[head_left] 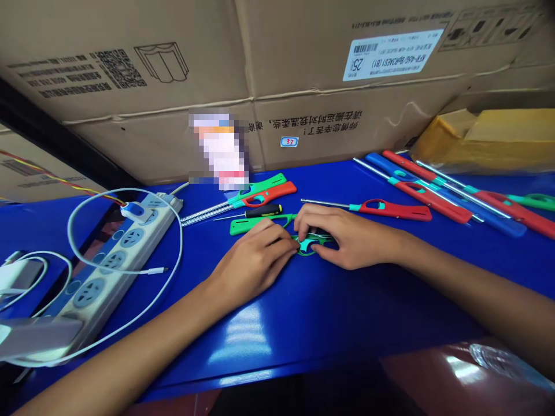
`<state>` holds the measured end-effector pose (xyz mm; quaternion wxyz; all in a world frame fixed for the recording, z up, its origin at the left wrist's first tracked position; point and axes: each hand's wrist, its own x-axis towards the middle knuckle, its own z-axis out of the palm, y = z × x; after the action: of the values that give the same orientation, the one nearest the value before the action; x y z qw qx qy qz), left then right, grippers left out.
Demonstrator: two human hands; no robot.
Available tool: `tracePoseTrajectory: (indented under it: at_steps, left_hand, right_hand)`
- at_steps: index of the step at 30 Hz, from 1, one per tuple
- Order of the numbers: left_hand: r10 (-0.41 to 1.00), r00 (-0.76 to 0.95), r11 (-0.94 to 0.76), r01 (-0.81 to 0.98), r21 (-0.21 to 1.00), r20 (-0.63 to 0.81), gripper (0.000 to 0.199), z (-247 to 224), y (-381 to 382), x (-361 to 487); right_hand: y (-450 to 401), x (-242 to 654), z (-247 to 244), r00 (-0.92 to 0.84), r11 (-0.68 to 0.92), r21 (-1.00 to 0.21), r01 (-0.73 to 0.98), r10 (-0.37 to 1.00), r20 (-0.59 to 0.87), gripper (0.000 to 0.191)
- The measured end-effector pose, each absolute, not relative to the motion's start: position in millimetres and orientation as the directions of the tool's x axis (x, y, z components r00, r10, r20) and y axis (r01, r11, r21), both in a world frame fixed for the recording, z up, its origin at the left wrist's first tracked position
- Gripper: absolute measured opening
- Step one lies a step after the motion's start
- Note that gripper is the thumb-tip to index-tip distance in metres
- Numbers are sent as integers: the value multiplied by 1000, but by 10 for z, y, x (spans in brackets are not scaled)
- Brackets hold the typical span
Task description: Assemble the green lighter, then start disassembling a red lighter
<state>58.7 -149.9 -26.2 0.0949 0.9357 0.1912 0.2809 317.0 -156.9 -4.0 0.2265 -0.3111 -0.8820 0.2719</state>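
Carton (217, 52) standing behind the surface (329, 323), its print showing upside down. Two lines of Chinese are reading 师傅您辛苦了! and 请在搬运时对我温柔些,谢谢. A white label (393, 55) is carrying a model code apparently beginning "KFR", plus a large "25" (the finer print is blurring out). A small blue-edged sticker (289, 141) is bearing red handwritten figures, looking like "33".

The green piece with a teal part (306, 245) is lying low over the surface, directly between the two hands. The left hand (260, 257) is pinching its near-left edge with bunched fingertips. The right hand (332, 234) is arching over the other side, thumb and forefinger standing apart around it; cannot tell how firmly they are pressing.

A green handle (243, 224) is lying just beyond the left hand, a black-and-yellow screwdriver (262, 211) just behind that. A red lighter (394, 209) is resting beyond the right hand, metal tube pointing left.
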Motion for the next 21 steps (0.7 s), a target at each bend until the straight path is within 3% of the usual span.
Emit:
tracePoseTrajectory:
  at_steps: [9, 21]
  left_hand:
    - [439, 760, -888, 286, 361, 479, 17, -258, -1406, 491]
    - [579, 723, -803, 426, 416, 377, 21, -205, -1352, 432]
  right_hand:
    - [-1499, 3193, -64, -701, 704, -566, 430, 655, 283, 14]
    - [-1478, 3171, -140, -684, 747, -522, 411, 631, 365, 15]
